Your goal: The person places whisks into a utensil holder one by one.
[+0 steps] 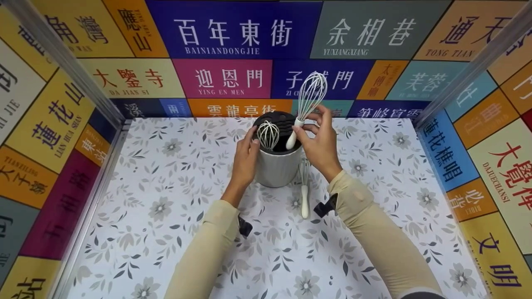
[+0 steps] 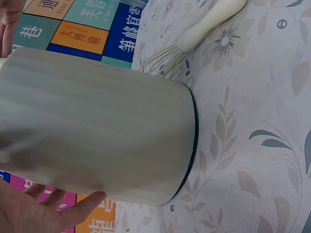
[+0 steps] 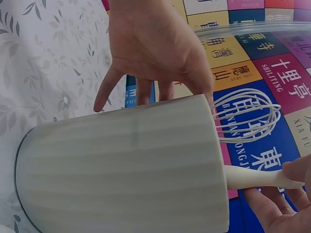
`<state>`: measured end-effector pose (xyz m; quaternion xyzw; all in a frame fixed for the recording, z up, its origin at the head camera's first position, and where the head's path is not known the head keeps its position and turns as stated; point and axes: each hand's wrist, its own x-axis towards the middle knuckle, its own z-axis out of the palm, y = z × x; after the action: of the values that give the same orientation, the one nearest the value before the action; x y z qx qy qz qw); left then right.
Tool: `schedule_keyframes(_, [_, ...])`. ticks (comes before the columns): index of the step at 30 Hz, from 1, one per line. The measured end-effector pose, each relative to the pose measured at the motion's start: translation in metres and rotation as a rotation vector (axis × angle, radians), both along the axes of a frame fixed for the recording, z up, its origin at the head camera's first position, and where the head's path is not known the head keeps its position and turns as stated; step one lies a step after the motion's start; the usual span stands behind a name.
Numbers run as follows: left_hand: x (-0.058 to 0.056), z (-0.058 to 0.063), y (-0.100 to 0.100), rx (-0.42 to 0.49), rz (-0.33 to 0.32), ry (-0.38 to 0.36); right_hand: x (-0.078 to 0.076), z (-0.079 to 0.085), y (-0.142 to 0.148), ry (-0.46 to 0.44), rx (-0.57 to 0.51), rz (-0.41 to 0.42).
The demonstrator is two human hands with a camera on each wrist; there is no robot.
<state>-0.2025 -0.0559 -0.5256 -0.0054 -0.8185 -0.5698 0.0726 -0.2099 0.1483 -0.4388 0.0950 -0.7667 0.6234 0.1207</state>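
Observation:
A pale ribbed utensil holder (image 1: pixel 276 168) with a black slotted insert (image 1: pixel 279 120) stands on the table. My left hand (image 1: pixel 246 155) rests along its left side, fingers spread straight against the wall in the right wrist view. My right hand (image 1: pixel 323 145) pinches a whisk (image 1: pixel 312 93) near the neck, wires up. Its cream handle (image 3: pixel 252 177) dips past the rim into the opening. A second whisk (image 1: pixel 268 133) stands in the holder, wires up, its handle hidden inside. A third whisk (image 1: pixel 304 201) lies on the table beside the holder's right side, wires pointing away from me.
The table (image 1: pixel 166 241) is covered in a white floral print. Colourful panels with Chinese lettering (image 1: pixel 232 31) close off the back and both sides. Black wrist cameras (image 1: pixel 245 227) sit on both sleeves.

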Motion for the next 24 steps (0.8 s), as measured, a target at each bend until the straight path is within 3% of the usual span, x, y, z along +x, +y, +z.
schedule_keyframes(12, [0.0001,0.0011,0.0008,0.009,0.006,-0.015,-0.0021,-0.0095,-0.0020,-0.063,0.048,-0.004])
schedule_keyframes(24, [0.0011,0.0004,0.0001,0.008,-0.003,-0.016,0.0010,-0.0081,-0.0019,-0.050,0.056,-0.001])
